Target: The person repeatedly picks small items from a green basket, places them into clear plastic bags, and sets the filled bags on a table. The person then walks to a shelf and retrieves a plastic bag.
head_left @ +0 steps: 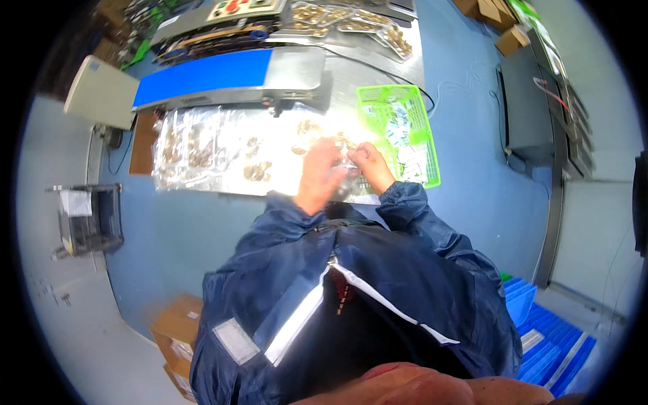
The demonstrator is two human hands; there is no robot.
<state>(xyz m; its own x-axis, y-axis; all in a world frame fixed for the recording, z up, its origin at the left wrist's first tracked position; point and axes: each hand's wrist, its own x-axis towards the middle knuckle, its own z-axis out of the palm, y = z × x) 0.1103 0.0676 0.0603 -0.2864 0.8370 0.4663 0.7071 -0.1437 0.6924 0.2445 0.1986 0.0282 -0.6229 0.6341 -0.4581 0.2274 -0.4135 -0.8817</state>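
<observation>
The tabletop [344, 91] looks like smooth metal, glaring under the light. Clear bags [202, 145] of thin, glossy, crinkled plastic hold small parts [257, 170] — brassy, shiny, apparently metal. The basket [435, 155] is green plastic lattice; the jacket [270, 270], smooth cloth with a soft sheen — the carton [174, 317], matt brown cardboard.

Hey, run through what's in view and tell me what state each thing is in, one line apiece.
Left hand: motion-blurred; grip unclear.
Right hand: fingers curled in; grip unclear.
Small transparent bag: between the hands; sealed or not, cannot tell.
Bags of brass-coloured pieces: filled, lying flat.
Green basket: open-topped, holding packets.
Blue-topped machine: on or off, cannot tell.
Dark blue jacket: partly unzipped, open toward the neck.
</observation>
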